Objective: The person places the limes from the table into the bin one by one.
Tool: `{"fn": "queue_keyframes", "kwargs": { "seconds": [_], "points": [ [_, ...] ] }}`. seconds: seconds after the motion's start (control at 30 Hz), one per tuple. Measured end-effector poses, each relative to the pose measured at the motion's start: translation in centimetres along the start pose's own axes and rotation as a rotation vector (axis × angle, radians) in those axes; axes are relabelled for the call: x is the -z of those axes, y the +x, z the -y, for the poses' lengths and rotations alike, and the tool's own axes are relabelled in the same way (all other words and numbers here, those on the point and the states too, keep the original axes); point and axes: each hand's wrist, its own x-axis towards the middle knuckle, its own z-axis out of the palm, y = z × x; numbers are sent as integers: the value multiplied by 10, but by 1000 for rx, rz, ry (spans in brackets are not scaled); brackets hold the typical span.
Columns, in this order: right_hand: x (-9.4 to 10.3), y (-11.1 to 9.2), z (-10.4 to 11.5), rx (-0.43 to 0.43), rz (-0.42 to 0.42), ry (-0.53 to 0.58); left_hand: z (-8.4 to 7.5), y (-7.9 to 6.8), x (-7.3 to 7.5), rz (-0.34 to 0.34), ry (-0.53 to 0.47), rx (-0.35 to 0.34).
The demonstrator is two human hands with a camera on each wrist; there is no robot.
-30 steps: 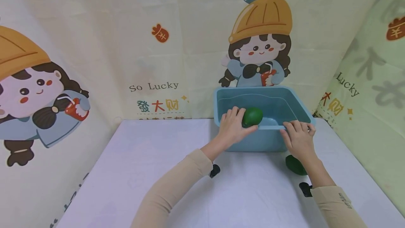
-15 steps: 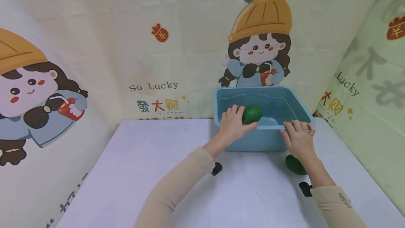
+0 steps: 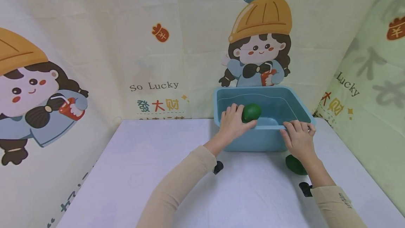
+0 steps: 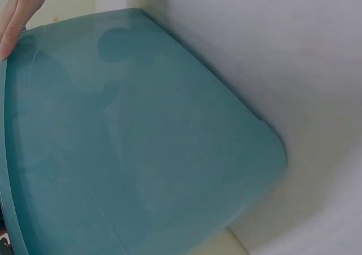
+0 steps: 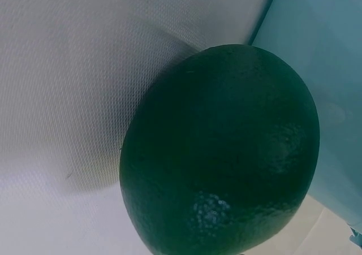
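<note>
My left hand holds a dark green oval fruit just above the near rim of a light blue plastic bin, toward its left side. My right hand grips that same rim near the right corner, fingers over the edge and thumb outside. Beneath the right wrist, a second dark green fruit lies on the table in front of the bin. It fills much of the right wrist view, where the fruit hides part of the bin wall. The left wrist view mostly shows the bin's outer wall.
A white-covered table bears the bin at its back right. Printed cloth hangs behind and along both sides, close to the bin's back. Small black pieces, part of the wrist cameras, show below the sleeves.
My left hand and the fruit in it have risen very slightly, the fruit edging a little to the left. The right hand, the bin and the fruit on the table stay put.
</note>
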Motion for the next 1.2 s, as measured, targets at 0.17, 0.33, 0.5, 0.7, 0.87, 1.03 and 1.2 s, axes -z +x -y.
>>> {"fn": "queue_keyframes", "kwargs": {
  "seconds": [0.17,0.33,0.5,0.7,0.87,1.03,1.2],
  "points": [
    [0,0,0,4,-2,5,0,3,-1,-11,6,1],
    [0,0,-1,-2,8,6,-1,6,-2,-11,18,7],
    [0,0,-1,-13,27,3,-1,8,-2,-1,35,22],
    [1,-1,-1,-14,29,0,-1,11,-2,10,51,23],
    [1,0,-1,-18,36,3,0,13,-3,24,50,30],
    [1,-1,-1,-22,40,4,-1,14,-3,35,53,40],
    [1,0,-1,-28,45,4,0,16,-4,42,54,49]
  ]
}}
